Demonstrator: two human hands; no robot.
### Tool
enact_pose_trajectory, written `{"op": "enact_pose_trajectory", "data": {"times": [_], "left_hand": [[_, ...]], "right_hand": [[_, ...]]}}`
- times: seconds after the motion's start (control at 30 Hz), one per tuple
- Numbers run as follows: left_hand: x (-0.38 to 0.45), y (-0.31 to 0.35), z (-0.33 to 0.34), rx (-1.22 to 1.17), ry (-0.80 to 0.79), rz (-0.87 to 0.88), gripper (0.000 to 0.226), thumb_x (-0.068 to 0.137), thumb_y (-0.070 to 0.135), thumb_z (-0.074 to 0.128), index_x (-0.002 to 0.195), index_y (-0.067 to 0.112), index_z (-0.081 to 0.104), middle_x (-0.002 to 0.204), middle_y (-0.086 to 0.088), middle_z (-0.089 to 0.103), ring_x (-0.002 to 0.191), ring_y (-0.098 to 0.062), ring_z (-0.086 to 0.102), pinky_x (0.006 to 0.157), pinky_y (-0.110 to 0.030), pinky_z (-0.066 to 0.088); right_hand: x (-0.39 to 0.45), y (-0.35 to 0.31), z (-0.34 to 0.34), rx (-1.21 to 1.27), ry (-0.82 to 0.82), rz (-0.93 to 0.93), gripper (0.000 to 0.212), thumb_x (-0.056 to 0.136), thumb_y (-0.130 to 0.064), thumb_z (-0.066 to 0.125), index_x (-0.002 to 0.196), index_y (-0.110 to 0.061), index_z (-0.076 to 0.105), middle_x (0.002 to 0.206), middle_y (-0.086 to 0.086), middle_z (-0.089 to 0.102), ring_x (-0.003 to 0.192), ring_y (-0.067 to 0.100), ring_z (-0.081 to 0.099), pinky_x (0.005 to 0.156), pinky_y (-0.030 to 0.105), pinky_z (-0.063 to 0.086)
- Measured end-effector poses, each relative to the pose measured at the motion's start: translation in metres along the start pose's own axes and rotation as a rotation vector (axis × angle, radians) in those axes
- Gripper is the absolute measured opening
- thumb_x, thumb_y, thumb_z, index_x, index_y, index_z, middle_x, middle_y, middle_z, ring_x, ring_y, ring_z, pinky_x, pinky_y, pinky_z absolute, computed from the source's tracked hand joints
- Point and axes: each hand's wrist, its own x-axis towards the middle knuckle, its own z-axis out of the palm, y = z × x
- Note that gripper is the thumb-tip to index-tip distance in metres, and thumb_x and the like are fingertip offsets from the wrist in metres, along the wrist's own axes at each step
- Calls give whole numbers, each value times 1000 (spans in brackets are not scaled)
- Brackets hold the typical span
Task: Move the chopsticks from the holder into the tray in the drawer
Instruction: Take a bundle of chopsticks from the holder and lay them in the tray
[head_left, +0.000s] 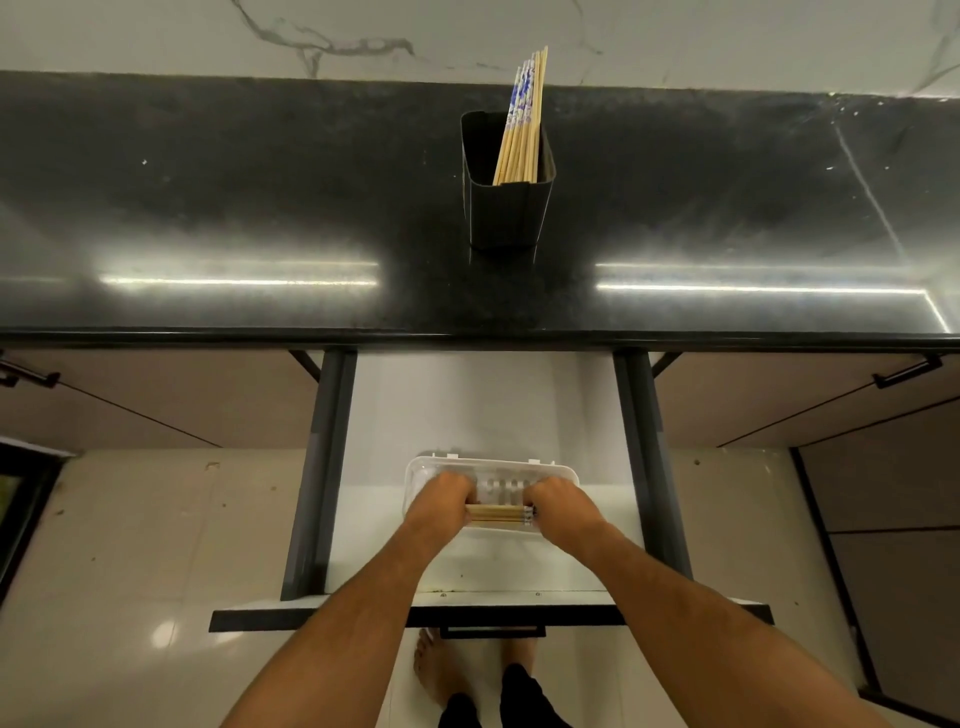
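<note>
- We see a small bundle of chopsticks (500, 513) lying crosswise over the clear tray (415, 480) in the open drawer (467, 405), held at both ends.
- Our left hand (444, 500) has its fingers curled round the left end of the bundle, and our right hand (557, 503) curls round the right end, where the patterned tips show; both hands grip, neither is spread open.
- The bundle runs straight between the two hands, its bare middle showing in the gap, low over the near half of the tray; we cannot tell whether it already touches the tray floor.
- Risk, as we judge it: letting go unevenly could leave one end propped on the tray rim, so sticks roll out onto the drawer floor.
- The tray looks light and sits loose in the drawer; pressing down or sideways could make it slide or tip.
- More chopsticks (522, 124) stand leaning in the dark holder (503, 213) on the black counter (208, 208), so the task is, by our reading, only part done.
- Reaching up for them, we could knock the holder over, as the sticks lean to one side.
</note>
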Motion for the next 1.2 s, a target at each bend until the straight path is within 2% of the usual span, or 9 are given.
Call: {"op": "enact_pose_trajectory", "data": {"times": [0.07,0.17,0.27,0.4,0.7,0.8,0.93,1.07,1.2], "left_hand": [[-3,-2,0,-126,80,-67,20,64,9,61,84,11,62,96,-2,63,65,-13,55,53,-26,45],[-8,-3,3,-294,157,-72,30,58,9,56,84,21,66,78,-1,60,63,-19,53,59,-36,43],[-3,-4,9,-100,252,49,27,65,11,53,80,30,64,68,0,53,60,-17,48,60,-36,38],[2,-18,13,142,228,184,17,93,4,53,83,14,63,83,-2,55,77,-17,50,68,-28,39],[-5,-18,6,216,243,242,21,92,3,57,82,16,71,94,-3,71,89,-16,61,73,-22,48],[-12,-12,2,195,350,298,23,92,2,59,81,19,71,98,4,72,98,-11,63,80,-16,52],[-25,-9,-5,138,554,426,14,97,13,63,107,14,72,108,0,72,101,-15,64,95,-30,56],[-36,-7,-11,-136,749,316,22,100,18,61,121,17,66,119,5,65,110,-10,59,97,-26,52],[-35,-6,-14,-544,776,-99,28,103,26,56,127,13,63,125,-3,64,114,-20,60,95,-34,52]], "right_hand": [[-1,0,1,-18,21,-8,22,91,-10,71,111,-17,73,105,4,73,93,21,69,88,34,59],[-1,0,2,-62,90,-36,24,89,-17,75,113,-18,74,107,3,74,93,21,70,87,35,61],[1,-1,2,-96,104,-46,25,88,-16,76,113,-18,75,106,4,75,91,22,71,85,36,61],[2,0,6,-105,92,-49,28,88,-22,77,116,-17,74,107,5,74,93,22,71,89,34,60],[3,-2,0,-176,131,-105,21,90,-11,71,109,-17,77,104,6,74,91,25,70,86,34,59],[-1,2,0,-63,211,-91,15,88,-13,74,102,-17,75,102,3,74,85,20,69,80,32,61],[-15,10,-6,182,538,-129,14,87,-18,77,96,-9,71,87,6,71,72,18,66,71,28,59],[-24,15,-14,596,754,218,13,100,-20,59,96,-13,69,86,-2,68,75,14,63,73,22,54],[-26,22,-6,920,564,604,34,106,-32,45,86,-12,64,72,2,65,66,18,66,57,27,53]]}}
